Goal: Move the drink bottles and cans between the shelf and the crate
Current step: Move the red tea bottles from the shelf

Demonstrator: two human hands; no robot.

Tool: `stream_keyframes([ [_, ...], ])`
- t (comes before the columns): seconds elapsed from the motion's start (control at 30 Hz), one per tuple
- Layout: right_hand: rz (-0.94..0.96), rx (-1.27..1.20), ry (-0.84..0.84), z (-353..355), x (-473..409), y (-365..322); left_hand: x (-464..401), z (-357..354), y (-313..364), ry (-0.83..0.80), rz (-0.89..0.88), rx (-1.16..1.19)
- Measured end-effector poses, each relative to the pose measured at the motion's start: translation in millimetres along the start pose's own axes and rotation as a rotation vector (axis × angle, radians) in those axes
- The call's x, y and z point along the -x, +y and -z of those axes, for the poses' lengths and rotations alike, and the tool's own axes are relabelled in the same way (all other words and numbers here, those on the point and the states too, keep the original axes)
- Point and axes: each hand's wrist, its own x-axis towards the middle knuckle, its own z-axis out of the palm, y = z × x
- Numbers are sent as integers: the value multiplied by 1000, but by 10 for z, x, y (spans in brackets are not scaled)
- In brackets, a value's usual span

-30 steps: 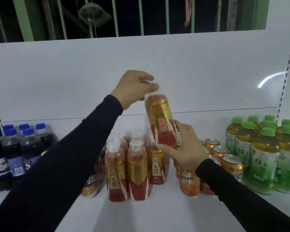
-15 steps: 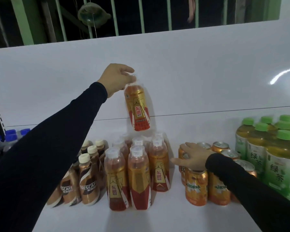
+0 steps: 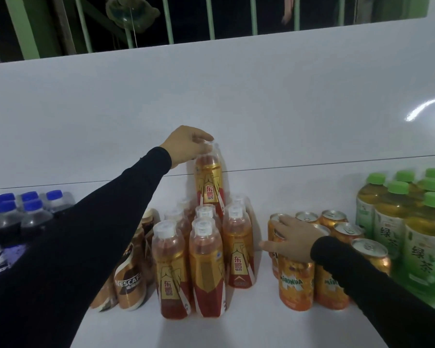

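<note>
We note one gold-and-red drink bottle [image 3: 208, 182] upright, raised above the back of its cluster of matching bottles [image 3: 206, 262] on the white shelf [image 3: 256, 330]. Left hand [image 3: 186, 145] pinches its clear cap. Right hand [image 3: 295, 238] lies flat, fingers spread, on the orange Mirinda cans [image 3: 296, 282]. Green tea bottles [image 3: 417, 237] far right; Nescafé bottles [image 3: 129, 285] and dark cola bottles [image 3: 18, 222] left.

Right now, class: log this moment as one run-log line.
left hand: grips gold-red bottle by cap, back row | right hand: rests on orange cans
</note>
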Motion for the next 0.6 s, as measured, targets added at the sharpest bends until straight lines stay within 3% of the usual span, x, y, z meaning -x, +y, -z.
stream_keyframes([
  [0.6,-4,-10,0,19,17,-15,149,-452,-565,-289,63,-411],
])
